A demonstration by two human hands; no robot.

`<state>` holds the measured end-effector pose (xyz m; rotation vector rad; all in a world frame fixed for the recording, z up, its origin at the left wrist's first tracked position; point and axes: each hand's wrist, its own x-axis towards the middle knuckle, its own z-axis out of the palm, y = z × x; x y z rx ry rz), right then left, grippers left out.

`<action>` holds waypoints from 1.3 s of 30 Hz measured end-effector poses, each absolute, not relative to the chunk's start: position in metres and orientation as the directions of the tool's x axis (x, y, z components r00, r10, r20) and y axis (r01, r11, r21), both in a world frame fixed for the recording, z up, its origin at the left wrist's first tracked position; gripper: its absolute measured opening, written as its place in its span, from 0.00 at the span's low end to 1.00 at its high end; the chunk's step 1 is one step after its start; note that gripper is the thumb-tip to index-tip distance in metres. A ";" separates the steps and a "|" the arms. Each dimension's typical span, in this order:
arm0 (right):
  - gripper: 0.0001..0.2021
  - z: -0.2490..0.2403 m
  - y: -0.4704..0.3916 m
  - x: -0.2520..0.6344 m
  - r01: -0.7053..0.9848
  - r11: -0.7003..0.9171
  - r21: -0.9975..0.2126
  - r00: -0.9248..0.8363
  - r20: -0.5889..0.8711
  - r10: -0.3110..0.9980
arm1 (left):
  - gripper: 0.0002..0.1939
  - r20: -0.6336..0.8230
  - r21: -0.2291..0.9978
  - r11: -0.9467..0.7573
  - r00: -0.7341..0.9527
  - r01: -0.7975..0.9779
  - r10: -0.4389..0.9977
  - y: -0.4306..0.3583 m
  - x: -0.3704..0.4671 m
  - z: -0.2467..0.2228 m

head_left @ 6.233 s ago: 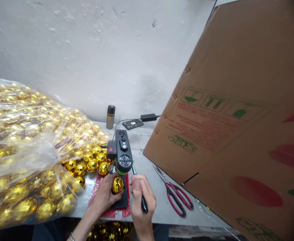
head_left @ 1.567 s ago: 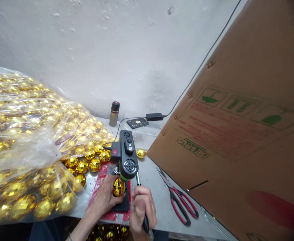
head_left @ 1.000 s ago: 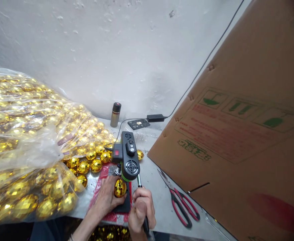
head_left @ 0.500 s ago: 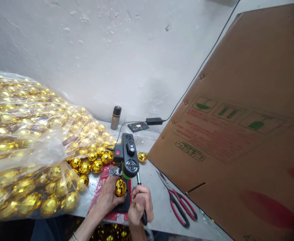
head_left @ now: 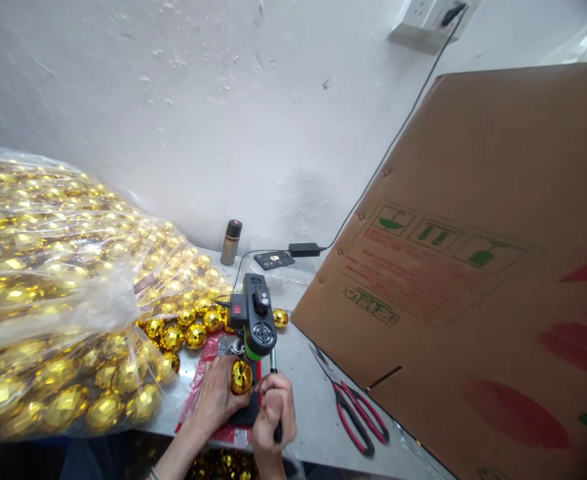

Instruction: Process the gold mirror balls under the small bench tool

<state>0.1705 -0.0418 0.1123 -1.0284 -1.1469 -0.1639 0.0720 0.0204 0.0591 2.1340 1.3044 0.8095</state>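
Note:
My left hand (head_left: 217,392) is closed round a gold faceted ball (head_left: 242,377) below the head of a small black-and-green drill press (head_left: 259,317). The top of the ball sits close under the machine; whether it touches a bit is hard to make out. My right hand (head_left: 275,413) is wrapped round the black grip of the press's lever (head_left: 273,360), a metal rod running down from the machine's right side. The machine's dark base (head_left: 246,415) rests on red plastic film (head_left: 192,400), partly covered by my hands.
A big clear bag of gold balls (head_left: 58,267) fills the left side, several loose ones by its mouth. Red-handled scissors (head_left: 356,413) lie on the right beside a large cardboard box (head_left: 453,280). Behind are a bottle (head_left: 231,243), a phone (head_left: 274,259) and a power adapter (head_left: 304,250).
The camera view has shifted, bringing the wall socket into sight. My right hand and the lever grip have moved slightly left, closer to my left hand. The ball stays in my left hand.

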 end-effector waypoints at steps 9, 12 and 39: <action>0.17 0.110 -0.039 0.188 0.694 0.604 -0.393 0.223 0.914 0.338 | 0.21 0.219 0.700 -0.409 0.369 0.586 0.903 0.022 0.071 0.064; 0.16 0.142 -0.048 0.187 0.681 0.580 -0.447 0.251 0.886 0.389 | 0.22 0.242 0.696 -0.424 0.367 0.580 0.898 0.022 0.070 0.062; 0.17 0.203 -0.053 0.177 0.494 0.495 -0.714 0.455 0.698 0.553 | 0.30 0.080 0.906 -0.176 0.252 0.385 0.965 0.061 0.024 0.092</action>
